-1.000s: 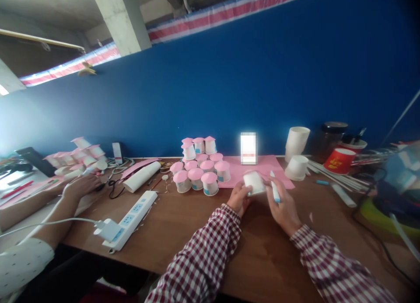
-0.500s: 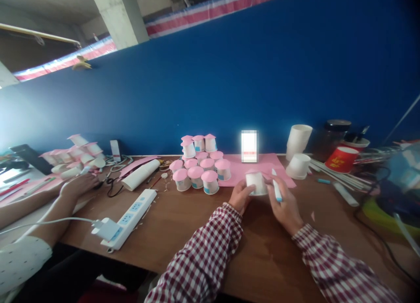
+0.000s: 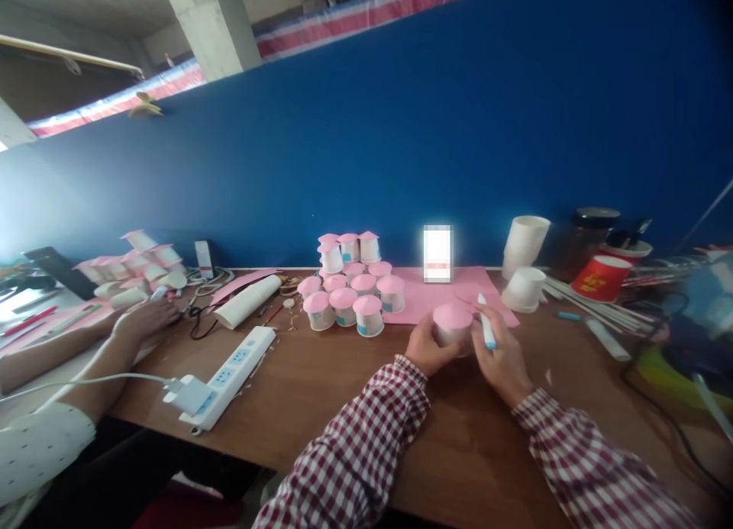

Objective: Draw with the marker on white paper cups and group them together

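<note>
My left hand (image 3: 431,347) is closed around the side of a white paper cup (image 3: 451,337) that has a pink cone-shaped paper top (image 3: 452,315). A white marker with a light-blue end (image 3: 486,323) is gripped in my right hand (image 3: 504,359), whose fingers also reach the cup's right side. The cup is just above or on the brown table; which one I cannot tell. To the left stand several similar cups with pink tops (image 3: 343,304), some stacked at the back. A pink paper sheet (image 3: 481,285) lies behind my hands.
A white power strip (image 3: 237,376) with a plugged-in charger lies left. Beyond it are a co-worker's arms (image 3: 126,334) and more pink-topped cups (image 3: 143,262). On the right are stacked white cups (image 3: 524,246), a red cup (image 3: 598,279), white sticks (image 3: 589,304) and a black cable (image 3: 658,407).
The cup in my left hand has tipped so its pink top now faces me more, and it sits slightly lower. My right hand still holds the marker. The view has shifted slightly.
</note>
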Demonstrator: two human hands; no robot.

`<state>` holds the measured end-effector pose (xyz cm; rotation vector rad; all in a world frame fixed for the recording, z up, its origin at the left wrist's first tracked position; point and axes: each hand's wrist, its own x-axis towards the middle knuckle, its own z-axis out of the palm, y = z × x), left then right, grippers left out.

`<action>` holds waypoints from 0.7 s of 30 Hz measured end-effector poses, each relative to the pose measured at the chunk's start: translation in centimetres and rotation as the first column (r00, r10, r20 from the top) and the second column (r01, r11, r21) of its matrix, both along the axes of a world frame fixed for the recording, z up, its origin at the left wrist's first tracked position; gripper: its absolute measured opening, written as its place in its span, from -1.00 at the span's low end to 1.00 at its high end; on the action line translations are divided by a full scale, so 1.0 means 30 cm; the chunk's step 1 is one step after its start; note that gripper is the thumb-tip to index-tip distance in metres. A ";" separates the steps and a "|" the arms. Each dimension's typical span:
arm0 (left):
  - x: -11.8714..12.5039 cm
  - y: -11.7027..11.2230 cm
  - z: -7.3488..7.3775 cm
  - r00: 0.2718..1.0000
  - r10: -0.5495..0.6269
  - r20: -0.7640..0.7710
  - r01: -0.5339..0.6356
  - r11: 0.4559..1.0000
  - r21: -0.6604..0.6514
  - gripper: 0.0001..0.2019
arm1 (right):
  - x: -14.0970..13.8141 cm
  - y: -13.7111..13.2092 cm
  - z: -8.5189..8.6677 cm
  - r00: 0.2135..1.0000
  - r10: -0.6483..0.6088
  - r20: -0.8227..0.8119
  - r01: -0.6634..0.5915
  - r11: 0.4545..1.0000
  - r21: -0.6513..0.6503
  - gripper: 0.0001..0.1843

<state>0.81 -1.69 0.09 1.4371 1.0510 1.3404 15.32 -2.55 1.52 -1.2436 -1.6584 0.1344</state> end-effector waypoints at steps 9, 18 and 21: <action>-0.011 -0.015 0.018 0.986 0.075 -0.146 -0.073 0.997 0.016 -0.41 | 0.002 0.009 -0.012 0.999 -0.001 -0.035 0.001 1.000 0.001 -0.60; -0.018 -0.073 0.019 0.910 0.218 -0.354 -0.211 0.976 0.058 -0.38 | 0.012 0.014 -0.014 0.998 -0.032 -0.052 0.033 0.999 0.013 -0.55; -0.057 -0.153 0.027 0.917 0.203 -0.344 -0.184 0.979 0.087 -0.40 | 0.014 0.017 -0.020 0.999 -0.006 -0.049 0.006 1.000 0.002 -0.54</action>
